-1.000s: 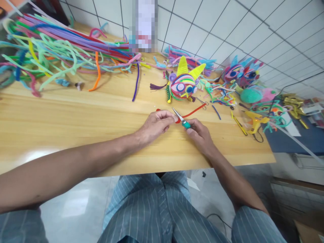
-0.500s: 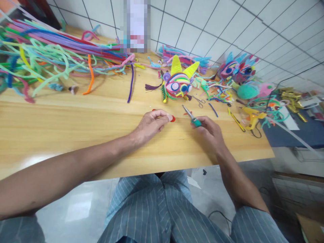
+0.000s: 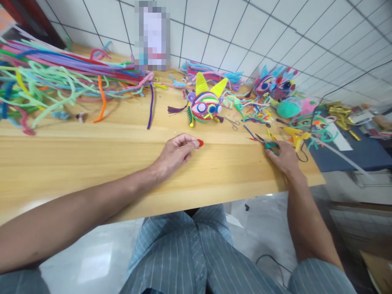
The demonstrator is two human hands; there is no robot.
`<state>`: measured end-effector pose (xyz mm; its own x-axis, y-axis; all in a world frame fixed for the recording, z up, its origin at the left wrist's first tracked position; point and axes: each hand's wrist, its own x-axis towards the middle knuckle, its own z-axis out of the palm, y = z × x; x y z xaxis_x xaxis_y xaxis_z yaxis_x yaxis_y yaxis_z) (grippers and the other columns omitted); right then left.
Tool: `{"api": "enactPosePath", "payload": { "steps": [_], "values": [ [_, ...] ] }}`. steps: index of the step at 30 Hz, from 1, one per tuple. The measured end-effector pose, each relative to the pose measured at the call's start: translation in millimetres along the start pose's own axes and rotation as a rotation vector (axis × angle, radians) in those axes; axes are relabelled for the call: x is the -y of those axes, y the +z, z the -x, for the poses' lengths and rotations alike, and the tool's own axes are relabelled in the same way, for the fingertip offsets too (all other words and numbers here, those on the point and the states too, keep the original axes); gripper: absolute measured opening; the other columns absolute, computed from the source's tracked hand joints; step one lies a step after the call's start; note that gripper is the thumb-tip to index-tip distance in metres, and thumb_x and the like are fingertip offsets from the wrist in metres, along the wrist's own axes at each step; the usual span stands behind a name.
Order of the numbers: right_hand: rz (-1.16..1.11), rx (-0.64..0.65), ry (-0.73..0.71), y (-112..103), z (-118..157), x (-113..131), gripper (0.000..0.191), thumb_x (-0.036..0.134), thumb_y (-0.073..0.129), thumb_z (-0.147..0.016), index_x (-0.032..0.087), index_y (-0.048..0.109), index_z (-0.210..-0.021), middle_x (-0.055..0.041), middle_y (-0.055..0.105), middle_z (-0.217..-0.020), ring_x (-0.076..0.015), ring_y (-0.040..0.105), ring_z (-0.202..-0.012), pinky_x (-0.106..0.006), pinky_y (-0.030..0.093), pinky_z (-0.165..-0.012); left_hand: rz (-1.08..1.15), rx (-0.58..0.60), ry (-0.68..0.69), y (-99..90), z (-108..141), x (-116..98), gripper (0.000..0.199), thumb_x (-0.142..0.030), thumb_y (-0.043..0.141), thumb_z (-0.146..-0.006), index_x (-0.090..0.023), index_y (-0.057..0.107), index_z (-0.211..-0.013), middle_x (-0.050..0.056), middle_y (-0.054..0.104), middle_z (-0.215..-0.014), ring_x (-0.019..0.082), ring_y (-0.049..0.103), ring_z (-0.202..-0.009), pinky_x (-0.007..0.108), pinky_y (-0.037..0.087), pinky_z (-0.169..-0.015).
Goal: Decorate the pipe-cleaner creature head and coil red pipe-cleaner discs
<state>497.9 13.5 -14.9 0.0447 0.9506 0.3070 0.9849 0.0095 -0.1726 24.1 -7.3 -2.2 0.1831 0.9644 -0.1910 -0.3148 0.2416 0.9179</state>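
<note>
My left hand (image 3: 177, 154) pinches a small round red piece (image 3: 200, 143) between thumb and fingertips, just above the wooden table. At the right, my right hand (image 3: 283, 157) is closed around the green handles of a pair of scissors (image 3: 271, 148). Their grey blades point left, low over the tabletop, close to a small red strip (image 3: 253, 139) and a blue pipe cleaner piece (image 3: 248, 131). Beyond the hands stands a colourful pipe cleaner mask figure (image 3: 205, 107) with yellow ears and a purple tassel at its side.
A large heap of pipe cleaners (image 3: 61, 83) covers the back left. Small silver scissors (image 3: 233, 123) lie beside the figure. A yellow glue gun (image 3: 295, 138) and more figures (image 3: 268, 83) are at the right. A tiled wall (image 3: 208, 24) borders the table (image 3: 92, 163).
My right hand has moved right with the scissors, down toward the table by the glue gun. My left hand keeps its pinch on the red piece. The view has shifted slightly.
</note>
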Motion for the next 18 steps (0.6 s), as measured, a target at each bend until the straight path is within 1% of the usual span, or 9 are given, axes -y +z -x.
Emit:
{"api": "enactPosePath", "payload": {
  "steps": [2,3,5,7,9,11,13,15,18],
  "values": [
    [-0.024,-0.042,-0.042,0,-3,9,0.047,0.054,0.070,-0.083,0.019,0.071,-0.114,-0.0242,0.074,-0.120,-0.0434,0.065,-0.123,-0.068,0.046,-0.112,0.007,-0.002,-0.005,0.8,1,-2,0.025,-0.037,0.088,-0.074,-0.019,0.073,-0.082,0.000,0.073,-0.077,0.005,0.046,-0.049,0.020,0.033,-0.045],
    [-0.047,-0.088,-0.057,-2,-3,21,0.048,0.055,0.072,-0.084,0.019,0.071,-0.116,-0.0249,0.073,-0.124,-0.0448,0.064,-0.126,-0.069,0.044,-0.114,0.010,-0.005,-0.010,1.3,1,-3,0.026,-0.037,0.088,-0.073,-0.019,0.073,-0.082,0.000,0.073,-0.077,0.005,0.046,-0.049,0.020,0.033,-0.045],
    [-0.122,-0.191,-0.073,-8,0,57,0.047,0.055,0.074,-0.089,0.021,0.071,-0.121,-0.0239,0.072,-0.130,-0.0451,0.063,-0.130,-0.068,0.044,-0.115,0.018,-0.010,-0.021,2.2,1,-3,0.027,-0.037,0.089,-0.071,-0.018,0.073,-0.082,0.000,0.075,-0.080,0.005,0.047,-0.049,0.020,0.033,-0.044],
    [-0.271,-0.219,-0.092,-13,7,110,0.038,0.052,0.074,-0.093,0.025,0.071,-0.120,-0.0164,0.075,-0.123,-0.0392,0.070,-0.119,-0.063,0.053,-0.107,0.033,-0.014,-0.027,2.9,1,-2,0.029,-0.037,0.090,-0.070,-0.018,0.072,-0.083,0.001,0.077,-0.084,0.004,0.047,-0.049,0.020,0.034,-0.045],
    [-0.476,-0.112,-0.162,-14,14,170,0.028,0.046,0.073,-0.096,0.028,0.071,-0.118,-0.0101,0.077,-0.117,-0.0311,0.074,-0.104,-0.054,0.060,-0.098,0.047,-0.018,-0.023,3.0,0,-1,0.029,-0.037,0.091,-0.070,-0.018,0.072,-0.083,0.001,0.077,-0.084,0.004,0.047,-0.049,0.020,0.034,-0.045],
    [-0.676,0.025,-0.234,-9,19,224,0.023,0.040,0.074,-0.096,0.028,0.070,-0.114,-0.0069,0.078,-0.113,-0.0260,0.075,-0.098,-0.047,0.062,-0.093,0.056,-0.022,-0.014,2.6,0,0,0.028,-0.037,0.091,-0.071,-0.019,0.073,-0.083,-0.003,0.069,-0.071,0.005,0.045,-0.048,0.020,0.032,-0.045],
    [-0.829,0.137,-0.241,0,21,263,0.020,0.036,0.074,-0.094,0.027,0.068,-0.111,-0.0044,0.079,-0.107,-0.0221,0.075,-0.092,-0.043,0.062,-0.089,0.069,-0.026,-0.009,2.0,0,0,0.029,-0.037,0.092,-0.071,-0.019,0.073,-0.084,-0.006,0.058,-0.061,0.005,0.043,-0.047,0.020,0.031,-0.045],
    [-0.939,0.198,-0.208,12,20,283,0.018,0.036,0.074,-0.093,0.027,0.066,-0.106,-0.0029,0.078,-0.100,-0.0201,0.074,-0.088,-0.040,0.062,-0.086,0.087,-0.030,-0.010,1.7,-1,1,0.030,-0.037,0.093,-0.070,-0.019,0.073,-0.084,-0.007,0.055,-0.059,0.005,0.042,-0.048,0.020,0.030,-0.045],
    [-1.035,0.235,-0.139,25,17,288,0.020,0.043,0.075,-0.092,0.026,0.065,-0.099,-0.0013,0.076,-0.090,-0.0190,0.073,-0.082,-0.038,0.062,-0.080,0.082,-0.020,-0.007,1.5,-1,1,0.032,-0.038,0.093,-0.069,-0.019,0.073,-0.084,-0.006,0.057,-0.063,0.006,0.042,-0.049,0.021,0.030,-0.047]
  ]
}}
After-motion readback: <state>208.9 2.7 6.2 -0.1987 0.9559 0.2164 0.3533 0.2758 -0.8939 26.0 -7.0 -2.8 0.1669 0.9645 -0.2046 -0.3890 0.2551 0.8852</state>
